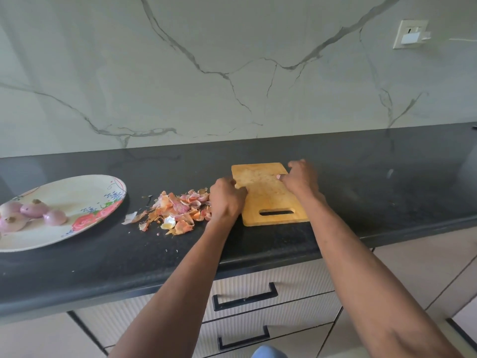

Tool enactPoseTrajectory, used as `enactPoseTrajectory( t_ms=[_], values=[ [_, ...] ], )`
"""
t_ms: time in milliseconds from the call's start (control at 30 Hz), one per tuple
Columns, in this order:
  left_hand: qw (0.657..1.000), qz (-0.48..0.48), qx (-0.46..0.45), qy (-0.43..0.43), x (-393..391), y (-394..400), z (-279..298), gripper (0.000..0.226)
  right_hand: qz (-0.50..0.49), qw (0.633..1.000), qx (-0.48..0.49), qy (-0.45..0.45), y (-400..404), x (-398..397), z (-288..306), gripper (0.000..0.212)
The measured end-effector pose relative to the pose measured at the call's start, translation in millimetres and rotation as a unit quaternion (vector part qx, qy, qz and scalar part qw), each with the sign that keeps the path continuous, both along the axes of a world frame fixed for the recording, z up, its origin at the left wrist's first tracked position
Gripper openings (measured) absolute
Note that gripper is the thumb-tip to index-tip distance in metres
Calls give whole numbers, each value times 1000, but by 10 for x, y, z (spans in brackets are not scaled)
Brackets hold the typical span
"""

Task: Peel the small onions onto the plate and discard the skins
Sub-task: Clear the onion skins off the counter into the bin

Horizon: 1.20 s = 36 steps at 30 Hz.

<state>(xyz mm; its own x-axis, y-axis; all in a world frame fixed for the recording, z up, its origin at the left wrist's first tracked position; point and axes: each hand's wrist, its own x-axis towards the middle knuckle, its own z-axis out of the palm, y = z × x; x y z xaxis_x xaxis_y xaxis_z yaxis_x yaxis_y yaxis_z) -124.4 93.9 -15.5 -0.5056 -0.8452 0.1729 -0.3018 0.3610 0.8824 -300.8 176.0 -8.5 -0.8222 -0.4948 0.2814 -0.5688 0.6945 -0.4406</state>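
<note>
Several peeled pink onions (33, 210) lie at the left of a white flowered plate (85, 192) on the black counter. A heap of orange and pink onion skins (178, 210) lies on the counter between the plate and a bare wooden chopping board (268, 195). My left hand (225, 198) grips the board's left edge, right beside the skins. My right hand (300, 178) grips the board's right edge near its far corner, thumb on top. The board lies flat, its handle slot toward me.
The black counter (387, 177) runs right of the board, with a marble wall behind and a wall socket (410, 34) at upper right. Drawers with black handles (245, 297) sit below the counter's front edge. Small skin scraps (148, 198) lie loose near the heap.
</note>
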Motion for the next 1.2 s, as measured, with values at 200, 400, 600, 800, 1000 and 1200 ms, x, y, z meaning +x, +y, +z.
enactPoseTrajectory(
  t_ms=[200,400,600,800,1000,1200],
  values=[
    [969,45,-124,211,342,137,55,19,81,962,-250,73,-68,675,103,28],
    [948,164,-135,238,1109,-271,14,19,215,942,-255,-37,-350,1603,4,37],
    [980,144,-109,84,1810,-573,-42,55,216,960,-62,-165,-655,1955,68,88],
    [997,59,-37,-21,1720,-661,22,69,194,972,19,-128,-838,1922,-70,98],
    [993,-14,74,92,1614,-948,6,80,291,940,-46,-172,-909,1862,-54,72],
    [998,49,13,49,1630,-1112,-60,86,300,938,-19,-170,-984,1793,-8,71]
  ],
)
